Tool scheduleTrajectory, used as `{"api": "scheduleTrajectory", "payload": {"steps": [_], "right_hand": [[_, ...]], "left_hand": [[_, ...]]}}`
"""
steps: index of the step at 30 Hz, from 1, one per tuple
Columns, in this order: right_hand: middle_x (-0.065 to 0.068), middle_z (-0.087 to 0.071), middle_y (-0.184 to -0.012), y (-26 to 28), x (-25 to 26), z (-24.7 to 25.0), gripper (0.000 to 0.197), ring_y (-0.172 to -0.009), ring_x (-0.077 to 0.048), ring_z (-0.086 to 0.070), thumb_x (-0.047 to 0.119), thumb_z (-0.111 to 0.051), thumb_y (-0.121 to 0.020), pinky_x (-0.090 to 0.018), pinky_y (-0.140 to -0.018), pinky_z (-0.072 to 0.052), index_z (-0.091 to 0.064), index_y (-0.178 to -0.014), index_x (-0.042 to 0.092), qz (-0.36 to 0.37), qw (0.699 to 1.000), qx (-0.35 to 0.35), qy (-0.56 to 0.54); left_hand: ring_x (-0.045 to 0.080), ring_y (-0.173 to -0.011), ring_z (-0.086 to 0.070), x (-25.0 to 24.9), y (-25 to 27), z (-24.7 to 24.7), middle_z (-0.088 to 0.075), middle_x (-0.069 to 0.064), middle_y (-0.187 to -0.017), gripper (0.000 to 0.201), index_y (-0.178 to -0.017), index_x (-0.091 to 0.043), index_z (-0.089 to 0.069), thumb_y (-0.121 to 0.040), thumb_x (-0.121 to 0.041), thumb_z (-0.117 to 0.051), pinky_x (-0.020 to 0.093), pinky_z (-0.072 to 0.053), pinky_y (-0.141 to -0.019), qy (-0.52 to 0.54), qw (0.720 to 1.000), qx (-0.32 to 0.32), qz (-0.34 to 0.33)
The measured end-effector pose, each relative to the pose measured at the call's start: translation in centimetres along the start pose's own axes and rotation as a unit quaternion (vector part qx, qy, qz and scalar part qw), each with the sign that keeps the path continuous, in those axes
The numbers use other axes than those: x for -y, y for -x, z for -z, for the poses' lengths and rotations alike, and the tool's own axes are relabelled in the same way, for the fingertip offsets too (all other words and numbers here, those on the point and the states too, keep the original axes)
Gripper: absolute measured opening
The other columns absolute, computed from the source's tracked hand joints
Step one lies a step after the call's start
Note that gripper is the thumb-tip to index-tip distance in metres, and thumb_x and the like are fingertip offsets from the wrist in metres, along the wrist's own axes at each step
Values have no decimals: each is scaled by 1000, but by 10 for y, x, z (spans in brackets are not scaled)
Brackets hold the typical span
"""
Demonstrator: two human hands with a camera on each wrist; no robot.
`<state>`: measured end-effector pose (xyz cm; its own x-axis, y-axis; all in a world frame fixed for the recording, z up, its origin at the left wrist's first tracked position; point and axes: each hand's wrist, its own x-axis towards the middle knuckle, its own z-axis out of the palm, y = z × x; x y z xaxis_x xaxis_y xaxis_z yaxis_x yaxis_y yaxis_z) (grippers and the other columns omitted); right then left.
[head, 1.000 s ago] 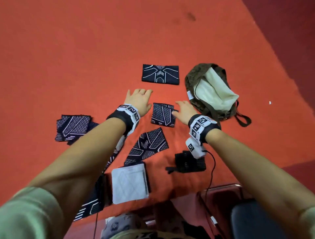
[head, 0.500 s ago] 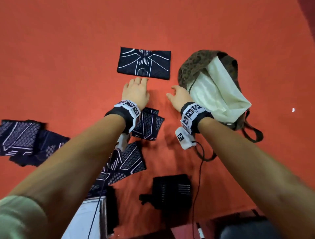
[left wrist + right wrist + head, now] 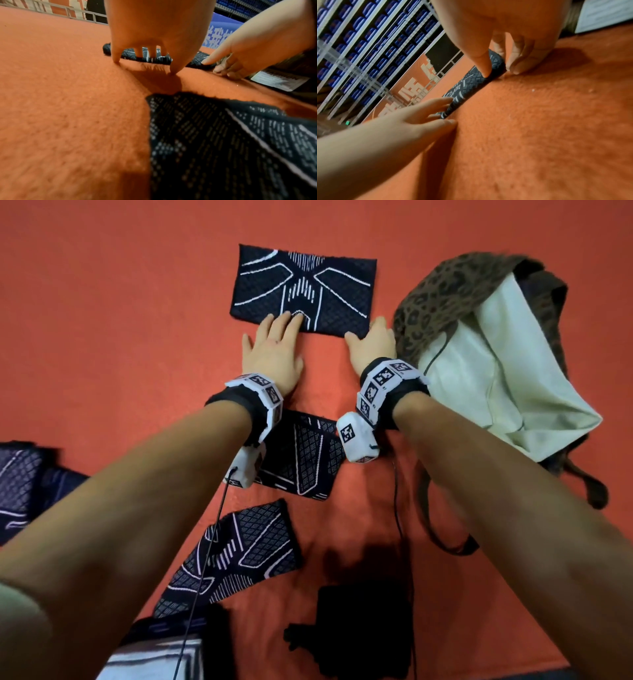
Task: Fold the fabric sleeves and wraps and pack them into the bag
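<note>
A dark sleeve with white line pattern [image 3: 305,285] lies flat at the far side of the red carpet. My left hand [image 3: 277,337] reaches it with straight fingers, whose tips rest on its near edge [image 3: 130,54]. At the sleeve's near right corner my right hand [image 3: 368,337] has its thumb on top [image 3: 484,70] and curled fingers tucked against the end. The leopard-print bag [image 3: 445,292] lies open just right of that hand, its pale lining [image 3: 496,371] spilling out. A small folded sleeve [image 3: 301,457] lies beneath my wrists.
Another patterned sleeve [image 3: 239,553] lies nearer me, and a pile of sleeves [image 3: 24,481] sits at the left edge. A black device [image 3: 366,625] with a cable and a white folded piece [image 3: 154,659] lie at the bottom. The bag's strap [image 3: 442,529] loops over the carpet.
Both hands left the small folded sleeve and moved forward to the far flat sleeve. The left fingers now touch its near edge and the right hand takes its corner.
</note>
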<state>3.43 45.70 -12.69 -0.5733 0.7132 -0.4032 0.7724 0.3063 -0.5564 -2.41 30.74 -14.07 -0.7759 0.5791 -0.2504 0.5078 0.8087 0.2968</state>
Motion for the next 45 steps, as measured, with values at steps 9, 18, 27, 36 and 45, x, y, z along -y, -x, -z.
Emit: {"api": "scheduleTrajectory", "payload": {"steps": [9, 18, 27, 36, 45], "right_hand": [[-12, -61, -71, 51, 12, 26, 31, -68, -22, -67, -7, -56, -84, -25, -62, -58, -36, -72, 13, 20, 947, 95, -305], [-7, -62, -88, 120, 18, 96, 21, -87, -21, -64, 15, -65, -86, -35, -84, -54, -47, -94, 20, 82, 942, 25, -326], [-7, -71, -99, 229, 22, 121, 50, -90, -17, -66, 58, -58, -83, -31, -85, -51, -68, -97, 11, -8, 943, 184, -276], [-6, -67, -100, 311, 60, 120, 16, -90, -20, -63, 11, -55, -93, -39, -90, -50, -61, -107, 6, -41, 835, 280, -471], [-9, -68, -82, 393, 124, 82, 27, -54, -12, -63, 8, -57, -92, -22, -55, -58, -58, -116, 19, 100, 925, 240, -277]], "left_hand": [[33, -119, -38, -13, 16, 22, -43, 13, -127, 43, -127, -16, -44, -88, -32, -52, 47, -32, -93, -47, 998, -50, -8], [37, -92, -58, -39, 78, 101, -63, 21, -96, 24, -111, -5, -48, -97, -24, -44, 37, -37, -74, 94, 990, -28, -103], [3, -58, -58, -47, 192, 187, -57, -2, -71, 10, -86, -14, -53, -95, -11, -52, 18, -46, -62, 515, 855, 48, -23], [6, -62, -65, 22, 274, 226, -71, -4, -71, 16, -93, -11, -64, -95, -6, -49, 18, -55, -61, 653, 750, 85, 63], [9, -63, -68, 118, 350, 253, -74, -2, -84, 29, -116, -22, -60, -96, -6, -46, 24, -56, -58, 681, 719, 94, 97]]}}
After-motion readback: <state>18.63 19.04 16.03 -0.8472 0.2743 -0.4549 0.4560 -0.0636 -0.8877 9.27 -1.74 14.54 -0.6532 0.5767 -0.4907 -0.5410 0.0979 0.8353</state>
